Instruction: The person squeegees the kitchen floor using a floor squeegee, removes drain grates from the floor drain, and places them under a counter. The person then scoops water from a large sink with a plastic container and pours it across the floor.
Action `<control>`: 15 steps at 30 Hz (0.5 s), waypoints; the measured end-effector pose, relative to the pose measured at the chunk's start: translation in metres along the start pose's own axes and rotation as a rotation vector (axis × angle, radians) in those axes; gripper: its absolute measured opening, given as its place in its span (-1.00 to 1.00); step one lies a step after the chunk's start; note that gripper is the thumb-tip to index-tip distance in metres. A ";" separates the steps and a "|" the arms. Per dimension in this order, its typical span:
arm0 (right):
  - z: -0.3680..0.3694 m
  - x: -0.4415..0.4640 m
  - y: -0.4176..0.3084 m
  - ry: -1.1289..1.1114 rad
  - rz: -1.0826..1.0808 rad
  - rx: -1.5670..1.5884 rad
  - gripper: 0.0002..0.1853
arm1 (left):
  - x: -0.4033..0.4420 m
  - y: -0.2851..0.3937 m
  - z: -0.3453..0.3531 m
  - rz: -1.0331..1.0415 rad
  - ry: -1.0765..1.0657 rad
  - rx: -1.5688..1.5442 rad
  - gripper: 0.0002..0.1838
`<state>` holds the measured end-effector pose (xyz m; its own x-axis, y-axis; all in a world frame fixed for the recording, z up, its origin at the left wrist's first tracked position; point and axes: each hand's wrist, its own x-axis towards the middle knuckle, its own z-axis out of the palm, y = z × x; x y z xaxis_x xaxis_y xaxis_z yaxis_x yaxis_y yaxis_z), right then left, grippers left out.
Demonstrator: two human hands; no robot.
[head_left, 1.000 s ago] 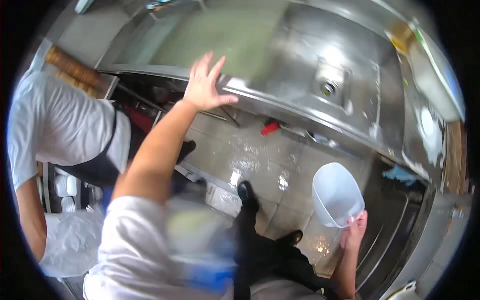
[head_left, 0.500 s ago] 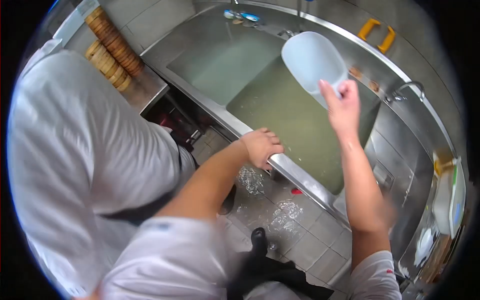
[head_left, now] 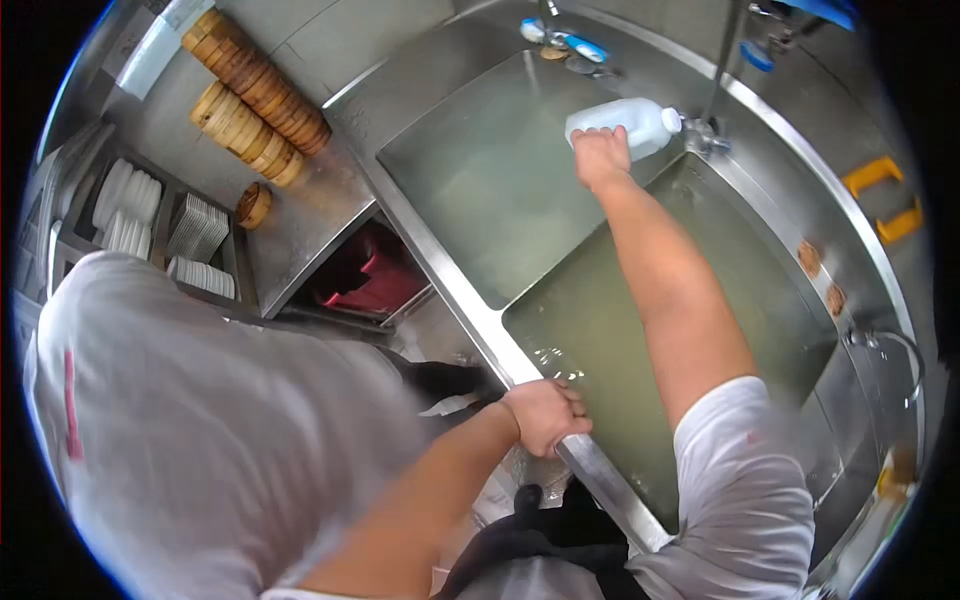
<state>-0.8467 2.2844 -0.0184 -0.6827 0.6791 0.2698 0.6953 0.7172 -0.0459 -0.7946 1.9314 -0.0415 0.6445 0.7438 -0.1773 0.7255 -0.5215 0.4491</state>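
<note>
My right hand (head_left: 602,158) is closed around a pale, translucent plastic jug (head_left: 632,122). The jug lies on its side above the far part of the sinks, its white cap end toward the tap fittings (head_left: 706,138). Below it are two water-filled basins: one with cloudy grey-green water (head_left: 470,210), the other with yellower water (head_left: 600,320). My left hand (head_left: 548,415) grips the metal front rim (head_left: 612,485) of the sink, fingers curled over it.
Close on my left stands a person in a white shirt (head_left: 200,400). Stacked bamboo steamers (head_left: 255,90) sit on a steel counter (head_left: 325,195), with white plates (head_left: 130,195) in a rack nearby. Blue-and-white brushes (head_left: 585,48) lie at the back ledge; yellow handles (head_left: 885,200) are at the right.
My right hand has carried the jug leftward and away from me, toward the back basin, and turned it. My left hand remains on the rim. The view has shifted left.
</note>
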 end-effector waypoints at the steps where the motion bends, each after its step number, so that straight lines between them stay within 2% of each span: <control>1: 0.015 0.010 -0.003 -0.081 -0.005 -0.007 -0.70 | 0.000 -0.001 -0.001 0.008 -0.014 -0.028 -0.52; 3: 0.040 0.023 -0.013 -0.180 -0.025 -0.014 -0.69 | 0.001 -0.004 0.000 0.005 -0.022 -0.076 -0.52; 5: 0.059 0.035 -0.029 -0.302 0.251 0.383 -0.67 | 0.001 -0.007 -0.003 0.007 -0.038 -0.074 -0.52; 6: 0.064 0.041 -0.032 -0.307 0.251 0.387 -0.67 | 0.001 -0.008 -0.005 0.004 -0.042 -0.078 -0.52; 9: 0.084 0.055 -0.024 -0.088 0.761 1.001 -0.66 | 0.003 -0.010 -0.009 -0.018 -0.110 -0.137 -0.48; 10: 0.095 0.055 -0.017 -0.086 0.769 1.003 -0.66 | 0.003 -0.011 -0.009 -0.020 -0.086 -0.140 -0.48; 12: 0.114 0.054 0.001 0.029 0.954 1.657 -0.70 | 0.004 -0.015 -0.009 -0.006 -0.068 -0.134 -0.48; 13: 0.115 0.052 0.007 0.045 0.966 1.650 -0.70 | 0.004 -0.017 -0.008 -0.019 -0.039 -0.139 -0.50; 15: 0.088 0.035 0.003 0.116 0.970 1.886 -0.77 | 0.000 -0.011 -0.007 -0.007 -0.021 -0.158 -0.53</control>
<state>-0.8881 2.3239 -0.0941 -0.2690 0.8812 -0.3888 -0.3258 -0.4631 -0.8243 -0.8045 1.9404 -0.0402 0.6457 0.7374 -0.1984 0.6840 -0.4431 0.5795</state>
